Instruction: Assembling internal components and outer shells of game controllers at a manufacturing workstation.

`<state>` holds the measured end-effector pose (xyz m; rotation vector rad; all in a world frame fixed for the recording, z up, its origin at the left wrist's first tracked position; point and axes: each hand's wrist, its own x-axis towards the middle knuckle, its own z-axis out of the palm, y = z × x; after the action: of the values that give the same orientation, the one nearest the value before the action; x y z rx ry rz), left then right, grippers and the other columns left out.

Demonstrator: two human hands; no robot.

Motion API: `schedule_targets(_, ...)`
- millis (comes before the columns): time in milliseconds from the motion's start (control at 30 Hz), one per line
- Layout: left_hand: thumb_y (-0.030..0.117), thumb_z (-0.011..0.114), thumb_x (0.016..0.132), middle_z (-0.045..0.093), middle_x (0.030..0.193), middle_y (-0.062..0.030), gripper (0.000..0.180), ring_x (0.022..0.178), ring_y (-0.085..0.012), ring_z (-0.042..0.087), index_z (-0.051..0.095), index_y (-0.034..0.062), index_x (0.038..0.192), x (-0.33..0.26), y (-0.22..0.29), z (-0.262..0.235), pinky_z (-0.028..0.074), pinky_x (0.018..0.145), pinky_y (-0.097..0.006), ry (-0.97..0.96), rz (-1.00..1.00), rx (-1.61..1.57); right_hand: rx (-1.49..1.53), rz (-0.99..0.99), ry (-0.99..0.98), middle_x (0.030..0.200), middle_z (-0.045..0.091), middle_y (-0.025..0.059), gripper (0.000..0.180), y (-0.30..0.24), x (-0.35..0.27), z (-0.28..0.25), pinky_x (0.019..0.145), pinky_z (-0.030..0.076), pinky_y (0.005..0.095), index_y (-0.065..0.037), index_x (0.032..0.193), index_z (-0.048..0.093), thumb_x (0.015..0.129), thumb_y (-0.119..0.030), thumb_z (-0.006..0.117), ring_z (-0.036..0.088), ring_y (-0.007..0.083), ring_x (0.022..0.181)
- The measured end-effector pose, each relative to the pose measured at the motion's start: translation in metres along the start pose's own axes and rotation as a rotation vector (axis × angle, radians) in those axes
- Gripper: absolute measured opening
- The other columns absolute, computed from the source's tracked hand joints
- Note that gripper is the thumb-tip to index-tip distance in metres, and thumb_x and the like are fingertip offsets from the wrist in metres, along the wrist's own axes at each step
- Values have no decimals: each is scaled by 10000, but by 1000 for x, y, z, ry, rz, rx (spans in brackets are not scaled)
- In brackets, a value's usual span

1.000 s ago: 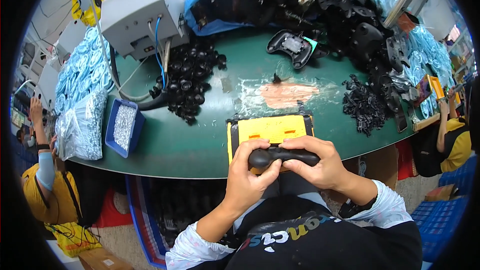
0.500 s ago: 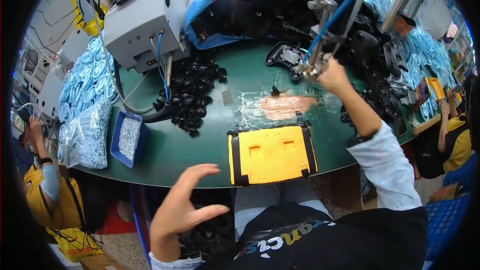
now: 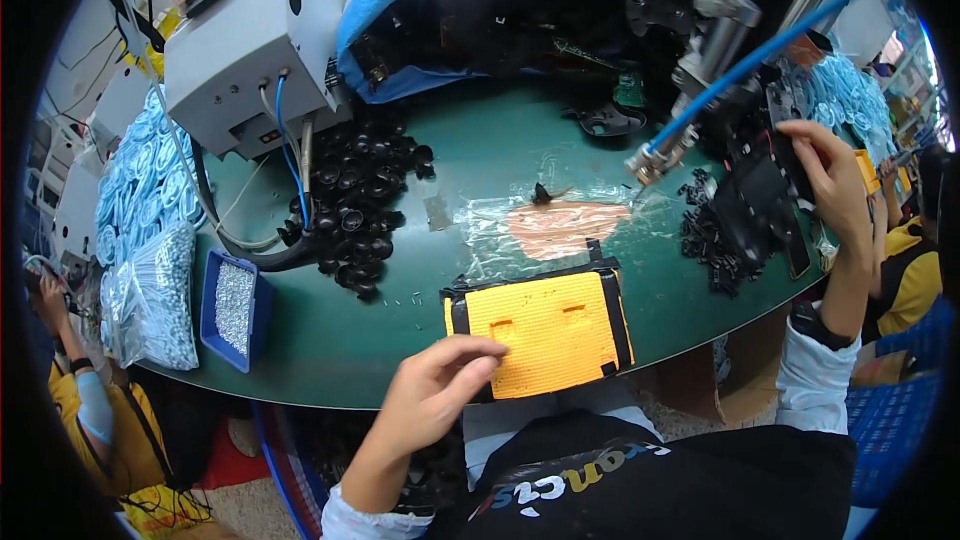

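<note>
My left hand (image 3: 432, 395) hovers at the left front edge of a yellow ribbed pad (image 3: 545, 340) bound with black tape. Its fingers reach forward, the thumb near the index finger, and I see nothing held. Off to the right, my right hand (image 3: 835, 185) is at a heap of black plastic shells (image 3: 745, 190), fingers apart and slightly bent over the heap's right side. Whether its fingertips touch a shell is unclear. Between the hands hangs a metal driver tool (image 3: 660, 160) with a blue hose. Behind it lies a black controller shell (image 3: 610, 120).
A blue bag (image 3: 360, 80) full of black parts stands at the back. To the left are a grey machine (image 3: 250, 50), a pile of black caps (image 3: 365, 190), a blue bin (image 3: 258, 325) of small metal pieces and a clear bag (image 3: 165, 295). Other people work at both sides.
My right hand has left the driver tool for the heap at right. The controller part with the silvery plate is gone from beneath the tool. My left hand has come to the pad, fingers closer together.
</note>
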<state>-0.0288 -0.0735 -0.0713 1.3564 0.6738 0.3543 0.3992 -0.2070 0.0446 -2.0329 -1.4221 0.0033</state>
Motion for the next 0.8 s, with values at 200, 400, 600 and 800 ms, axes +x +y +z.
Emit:
schedule_targets(200, 621, 256, 1003, 529, 1355, -243, 797, 1192, -341, 587, 293, -5, 1495, 49, -16, 68, 519, 976, -447, -529, -486, -573, 386, -96, -141, 942, 663, 58, 175, -57, -35, 25, 805, 455, 223, 34, 1047, 679, 950, 19, 535, 620, 117, 892)
schedule_targets(400, 714, 212, 955, 538, 1331, -240, 829, 1097, -324, 640, 373, 80, 1463, 36, -15, 67, 563, 916, -440, -496, -372, -923, 585, -251, -217, 814, 629, 71, 166, -82, -58, 74, 629, 398, 230, 29, 986, 701, 894, 78, 572, 561, 118, 720)
schedule_targets(600, 266, 441, 1043, 604, 1281, -183, 453, 1147, -317, 632, 445, -36, 1381, 19, 1, 33, 540, 898, -381, -44, -132, -574, 588, -56, -298, 888, 677, 110, 165, -81, -83, 117, 688, 495, 265, 10, 1028, 684, 905, 39, 578, 654, 164, 794)
schedule_targets(800, 160, 521, 989, 674, 1133, -182, 378, 962, -260, 703, 527, -67, 1291, 12, 4, 25, 561, 843, -337, 37, -40, -450, 354, -184, -216, 950, 677, 126, 179, -74, -105, 175, 753, 519, 357, -30, 1019, 681, 840, -18, 679, 652, 291, 838)
